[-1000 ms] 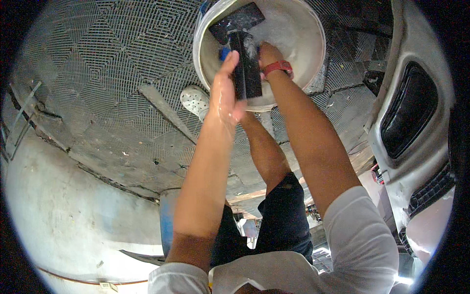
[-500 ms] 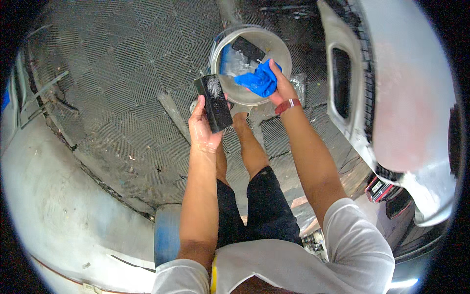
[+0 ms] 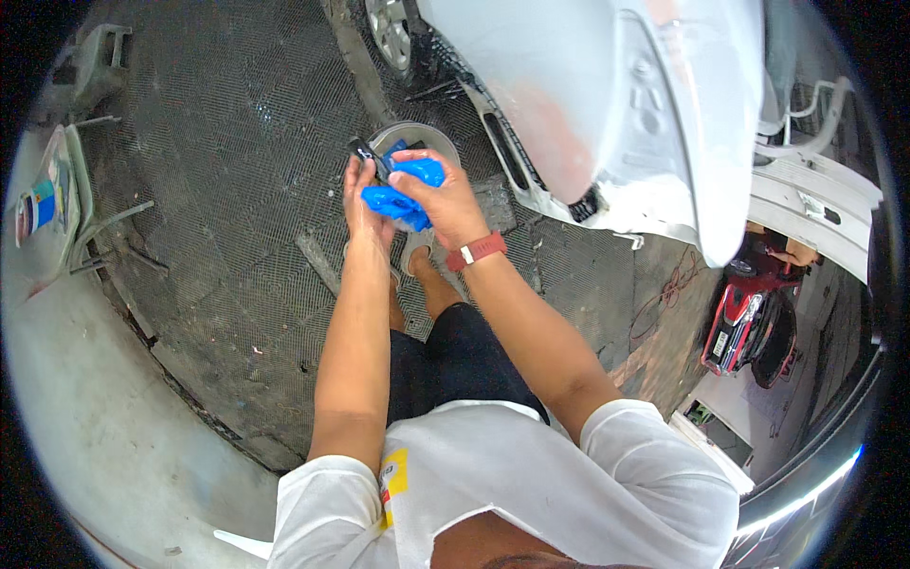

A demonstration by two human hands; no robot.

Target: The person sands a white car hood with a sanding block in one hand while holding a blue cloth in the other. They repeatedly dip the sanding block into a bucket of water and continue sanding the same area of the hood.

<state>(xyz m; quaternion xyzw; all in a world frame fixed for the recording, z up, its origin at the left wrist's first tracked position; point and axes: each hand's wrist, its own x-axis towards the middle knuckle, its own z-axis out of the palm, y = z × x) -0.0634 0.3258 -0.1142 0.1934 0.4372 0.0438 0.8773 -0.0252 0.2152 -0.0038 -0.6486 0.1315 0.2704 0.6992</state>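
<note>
A black block is gripped in the left hand, its lower part hidden. A bunched blue cloth is held between the thumb and fingers of the right hand, just beside the block; contact between the two cannot be confirmed. Both are held over the near side of a pale bucket, which is placed on ridged matting.

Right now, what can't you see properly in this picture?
- Much of the black block, head view: hidden by the blue cloth, left hand and right hand.
- Most of the inside of the bucket, head view: behind the hands and cloth.
- Part of the car wheel, head view: cut off by the upper edge.
- Red car details, head view: too small.
</note>
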